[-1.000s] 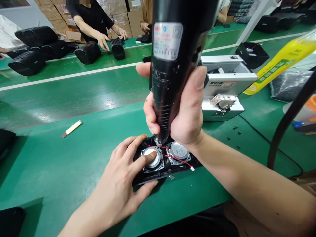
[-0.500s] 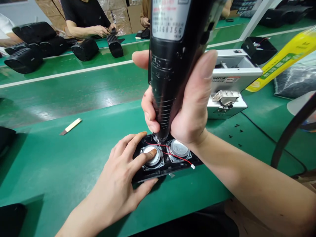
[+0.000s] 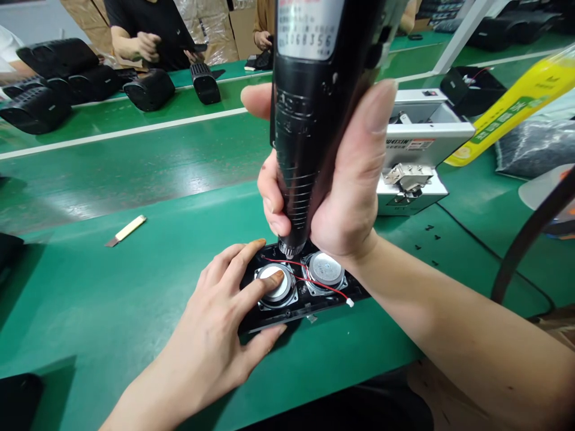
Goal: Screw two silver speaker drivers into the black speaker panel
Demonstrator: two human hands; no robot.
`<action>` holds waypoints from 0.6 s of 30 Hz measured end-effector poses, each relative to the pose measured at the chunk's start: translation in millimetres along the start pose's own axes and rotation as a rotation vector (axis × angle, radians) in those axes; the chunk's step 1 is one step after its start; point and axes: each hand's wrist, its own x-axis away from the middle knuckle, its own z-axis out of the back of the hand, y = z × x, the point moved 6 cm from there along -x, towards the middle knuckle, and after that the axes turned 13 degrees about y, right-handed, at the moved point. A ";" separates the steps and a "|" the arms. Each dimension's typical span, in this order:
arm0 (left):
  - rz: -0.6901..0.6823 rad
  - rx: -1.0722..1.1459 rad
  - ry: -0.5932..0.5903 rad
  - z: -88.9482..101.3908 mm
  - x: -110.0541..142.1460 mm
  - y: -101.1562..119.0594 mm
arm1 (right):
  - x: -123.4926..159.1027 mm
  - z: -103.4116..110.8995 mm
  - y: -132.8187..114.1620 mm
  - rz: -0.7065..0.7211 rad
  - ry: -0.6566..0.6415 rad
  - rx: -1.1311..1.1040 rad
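Note:
My right hand (image 3: 345, 185) is wrapped round a black electric screwdriver (image 3: 309, 108), held upright with its tip down on the far edge of a black speaker panel (image 3: 309, 305). The panel lies flat on the green bench and carries two round silver speaker drivers (image 3: 323, 269) joined by red wires. My left hand (image 3: 224, 323) lies spread on the panel's left end, one fingertip pressing the left driver and the thumb against the near edge.
A grey screw feeder box (image 3: 417, 161) stands right of the screwdriver, with loose black screws (image 3: 426, 236) on the bench. A small blade (image 3: 126, 230) lies at left. A black cable (image 3: 525, 239) arcs at right. Across the belt, another person handles black speaker housings (image 3: 148, 90).
The screwdriver and my right hand have sunk slightly toward the panel. My left hand has stayed put. The person across the belt has lifted their hands from the housing.

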 end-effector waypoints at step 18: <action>0.008 -0.003 -0.004 0.5 0.5 -0.5 | 0.9 -3.4 2.9 -0.020 -0.022 0.040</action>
